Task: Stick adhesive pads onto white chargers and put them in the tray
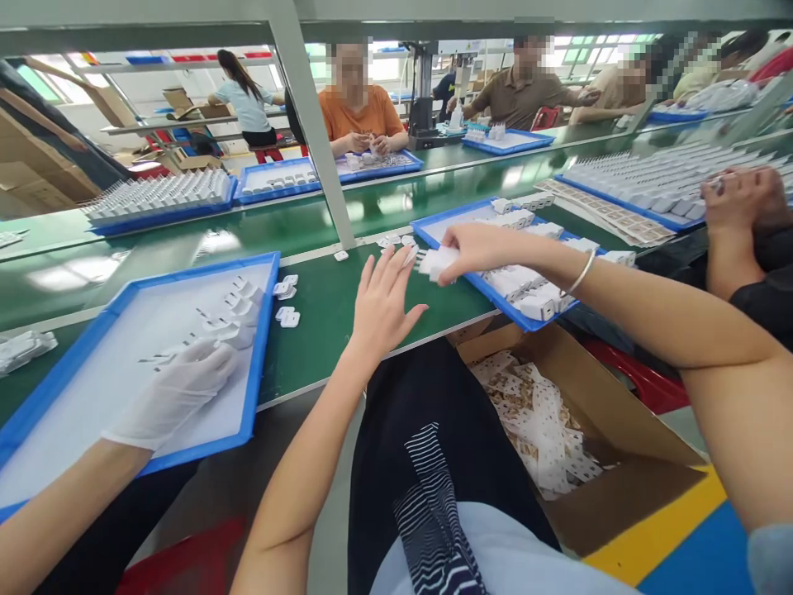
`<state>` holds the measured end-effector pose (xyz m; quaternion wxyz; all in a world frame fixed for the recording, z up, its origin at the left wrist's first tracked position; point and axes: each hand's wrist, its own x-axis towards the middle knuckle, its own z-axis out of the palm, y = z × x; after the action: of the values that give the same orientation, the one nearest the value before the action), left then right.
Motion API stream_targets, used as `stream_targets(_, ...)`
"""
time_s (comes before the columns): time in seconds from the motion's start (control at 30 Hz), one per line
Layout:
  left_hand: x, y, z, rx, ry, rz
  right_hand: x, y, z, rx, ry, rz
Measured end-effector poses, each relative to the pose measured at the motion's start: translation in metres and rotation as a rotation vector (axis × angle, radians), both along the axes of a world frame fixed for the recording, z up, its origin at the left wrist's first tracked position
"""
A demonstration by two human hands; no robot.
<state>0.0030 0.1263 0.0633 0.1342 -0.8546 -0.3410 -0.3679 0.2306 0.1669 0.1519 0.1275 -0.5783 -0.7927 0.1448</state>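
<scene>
The right hand (474,248) reaches across the near edge of the green worktop (322,318), and its grip is closed on a small white plug adapter (435,263), pinched between thumb and fingertips just over the left rim of the blue tray (427,231) on the right. That tray carries rows of more white adapters (526,293), some lying flat, some tipped on edge. A thin bangle (581,274) circles the right wrist. The left hand (381,302) hovers flat above the worktop with its grip open, fingers spread and holding nothing, its fingertips just beside the held adapter. A few loose white parts (286,302) lie on the worktop between the two near trays, and a few more sit near the upright grey post (310,124). At the near left corner a second blue tray (260,330) holds a short row of adapters (239,318), and a co-worker's gloved hand (177,392) rests in it; whether that glove grips a piece is hard to tell from this angle. Below the near edge, an open cardboard box (619,487) holds what look like peeled paper scraps (545,430). Along the far edge, more blue trays (278,186) stand before other people at work.
</scene>
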Motion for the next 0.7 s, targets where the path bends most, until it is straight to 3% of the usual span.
stream_targets(0.13, -0.003, -0.005, -0.015, -0.027, -0.074, -0.13, -0.053, -0.044, 0.0, -0.155, 0.028, 0.17)
stream_targets(0.27, -0.018, -0.025, -0.023, -0.16, -0.352, -0.219, -0.061, -0.058, 0.0, -0.282, 0.25, 0.299)
stream_targets(0.43, -0.021, -0.04, -0.022, -0.432, -0.657, -0.252, -0.072, -0.058, -0.018, -0.417, 0.502, 0.135)
stream_targets(0.53, -0.011, -0.022, -0.032, -0.476, -0.703, -0.099, -0.094, -0.048, -0.052, -0.314, 0.515, -0.009)
stream_targets(0.6, -0.008, -0.015, -0.048, -0.452, -0.694, -0.016, -0.109, -0.051, -0.088, -0.156, 0.588, -0.079)
stream_targets(0.7, -0.016, -0.033, -0.077, -0.36, -0.595, -0.096, -0.119, -0.088, -0.157, 0.252, 0.739, -0.186)
